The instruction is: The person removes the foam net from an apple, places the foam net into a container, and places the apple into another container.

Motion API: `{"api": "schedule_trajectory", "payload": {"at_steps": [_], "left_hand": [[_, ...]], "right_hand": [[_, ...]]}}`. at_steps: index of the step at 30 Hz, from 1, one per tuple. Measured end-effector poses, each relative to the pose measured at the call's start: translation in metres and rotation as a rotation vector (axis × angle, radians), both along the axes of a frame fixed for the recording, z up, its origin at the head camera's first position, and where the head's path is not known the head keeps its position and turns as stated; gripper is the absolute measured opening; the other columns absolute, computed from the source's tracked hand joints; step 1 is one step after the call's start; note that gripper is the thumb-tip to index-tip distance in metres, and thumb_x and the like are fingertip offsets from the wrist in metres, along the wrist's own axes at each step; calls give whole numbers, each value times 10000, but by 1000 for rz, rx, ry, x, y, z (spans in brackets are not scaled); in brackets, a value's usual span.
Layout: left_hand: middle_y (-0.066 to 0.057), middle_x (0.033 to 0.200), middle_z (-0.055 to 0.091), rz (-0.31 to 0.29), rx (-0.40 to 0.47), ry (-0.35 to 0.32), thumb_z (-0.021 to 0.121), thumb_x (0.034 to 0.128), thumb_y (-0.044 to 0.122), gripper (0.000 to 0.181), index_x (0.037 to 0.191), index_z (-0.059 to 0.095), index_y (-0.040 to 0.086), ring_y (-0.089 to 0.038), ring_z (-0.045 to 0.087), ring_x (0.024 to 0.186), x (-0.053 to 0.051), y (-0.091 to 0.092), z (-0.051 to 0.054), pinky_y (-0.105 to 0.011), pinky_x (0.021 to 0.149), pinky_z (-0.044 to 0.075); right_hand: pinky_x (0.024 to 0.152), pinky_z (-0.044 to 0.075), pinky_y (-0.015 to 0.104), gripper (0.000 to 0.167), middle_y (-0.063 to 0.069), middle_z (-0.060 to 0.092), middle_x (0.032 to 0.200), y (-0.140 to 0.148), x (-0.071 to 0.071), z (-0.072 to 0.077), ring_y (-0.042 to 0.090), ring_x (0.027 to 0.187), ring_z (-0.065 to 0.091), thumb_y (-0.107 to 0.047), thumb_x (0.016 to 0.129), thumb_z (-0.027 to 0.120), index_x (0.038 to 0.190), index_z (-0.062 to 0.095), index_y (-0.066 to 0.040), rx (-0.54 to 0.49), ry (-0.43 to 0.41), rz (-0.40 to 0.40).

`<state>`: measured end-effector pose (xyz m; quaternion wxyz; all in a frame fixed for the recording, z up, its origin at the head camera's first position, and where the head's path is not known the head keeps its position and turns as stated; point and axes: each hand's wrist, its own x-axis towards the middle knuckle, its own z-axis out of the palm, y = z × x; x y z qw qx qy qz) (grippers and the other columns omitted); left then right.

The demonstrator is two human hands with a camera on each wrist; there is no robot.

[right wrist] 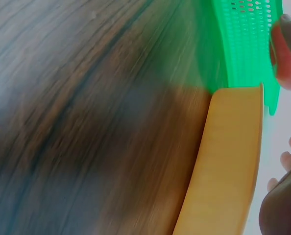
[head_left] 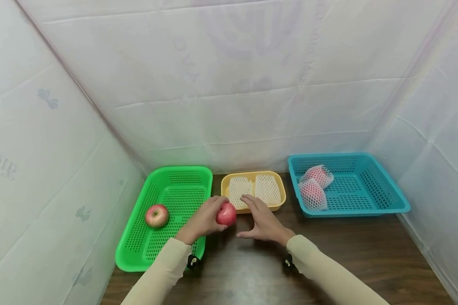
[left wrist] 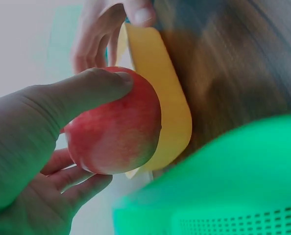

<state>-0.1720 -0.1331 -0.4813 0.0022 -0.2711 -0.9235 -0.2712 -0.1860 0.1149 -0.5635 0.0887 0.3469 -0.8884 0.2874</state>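
Observation:
A red apple (head_left: pixel 227 214) is gripped in my left hand (head_left: pixel 205 217), just right of the green basket and in front of the small yellow basket (head_left: pixel 279 206). In the left wrist view the thumb lies across the top of the apple (left wrist: pixel 117 128), with fingers beneath it. My right hand (head_left: pixel 266 221) is held a little to the right of the apple, apart from it, thumb and fingers spread around nothing. White foam net sleeves (head_left: pixel 267 190) lie in two piles inside the yellow basket.
At left, the green basket (head_left: pixel 161 263) holds one bare apple (head_left: pixel 157 216). The blue basket (head_left: pixel 389 207) at right contains two apples in foam nets (head_left: pixel 314 195). All three baskets stand on a dark wooden table (head_left: pixel 248 271), with white sheeting (head_left: pixel 248 123) behind and at both sides.

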Motion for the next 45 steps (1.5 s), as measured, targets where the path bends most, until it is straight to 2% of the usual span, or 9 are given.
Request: {"api": "schedule_trajectory", "payload": {"at_steps": [9,17,27,31,34,40,45], "left_hand": [[-85,1240,639,53,34,12,947,701,164,700,1301,593,92,-275,604,1105,-6,-20,13,-468,920,549],[-131,1295,627,90,82,59,948,703,155,725,1326,594,52,-318,606,1152,-7,-33,23,-525,935,541],[-128,1289,631,127,112,100,942,717,155,728,1338,578,48,-312,615,1163,-13,-49,25,-524,938,546],[-116,1292,626,173,125,97,937,721,156,741,1355,566,64,-310,610,1159,-14,-59,27,-534,922,551],[-130,1298,622,210,126,96,937,723,166,746,1360,562,63,-332,605,1151,-15,-67,29,-554,903,553],[-166,1315,615,249,125,82,933,735,187,747,1365,558,46,-384,586,1154,-17,-81,28,-601,904,535],[-177,1317,610,259,133,82,931,738,170,754,1372,547,32,-395,588,1145,-18,-87,25,-609,893,540]], "right_hand": [[1165,366,498,1174,98,367,1608,-23,-2,0,244,1469,357,-705,734,802,1599,279,-107,-36,42,46],[1202,314,458,1192,31,325,1633,-41,-2,1,227,1486,337,-693,739,805,1616,233,-124,-42,46,73],[1202,309,472,1161,121,359,1614,-59,2,2,250,1496,329,-685,749,803,1580,315,-37,-43,80,107],[1198,316,474,1151,155,365,1607,-66,4,3,262,1492,337,-671,754,808,1566,332,-9,-34,81,117],[1204,308,457,1146,149,351,1616,-71,5,3,262,1498,328,-677,761,799,1567,330,-11,-10,80,118],[1228,259,422,1145,89,272,1660,-81,9,6,230,1525,274,-699,778,768,1595,298,-49,43,47,117],[1217,276,483,1135,142,281,1654,-90,10,5,247,1524,277,-699,797,751,1591,298,-25,43,51,149]]}}
